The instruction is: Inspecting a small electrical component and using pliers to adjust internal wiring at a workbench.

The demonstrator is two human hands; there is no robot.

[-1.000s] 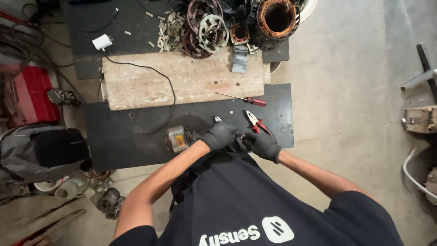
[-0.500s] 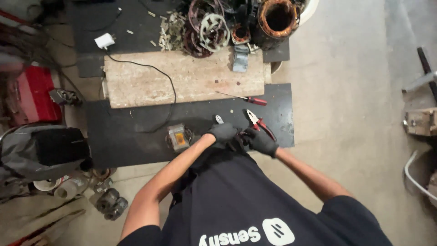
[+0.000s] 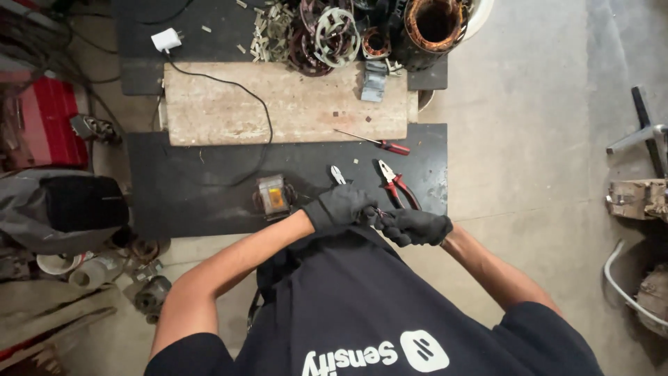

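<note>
Both my hands wear black gloves and meet just in front of my chest, over the near edge of a black mat (image 3: 209, 188). My left hand (image 3: 341, 206) and my right hand (image 3: 414, 226) pinch a small thing between their fingertips; it looks like thin wire, but it is too small to name for sure. Red-handled pliers (image 3: 398, 188) lie on the mat right beyond my right hand. A second small tool (image 3: 337, 174) lies beyond my left hand. A small transformer-like block with an orange middle (image 3: 273, 196) sits on the mat to the left.
A wooden plank (image 3: 292, 104) lies past the mat with a red-handled screwdriver (image 3: 379, 143) at its edge and a black cable (image 3: 243, 104) leading to a white plug (image 3: 165, 39). Motor stators and copper windings (image 3: 431, 24) crowd the far side. A red box (image 3: 42, 125) stands at left.
My hands stay together at the same spot, with only slight finger movement. The view has shifted a little; nothing on the mat has moved.
</note>
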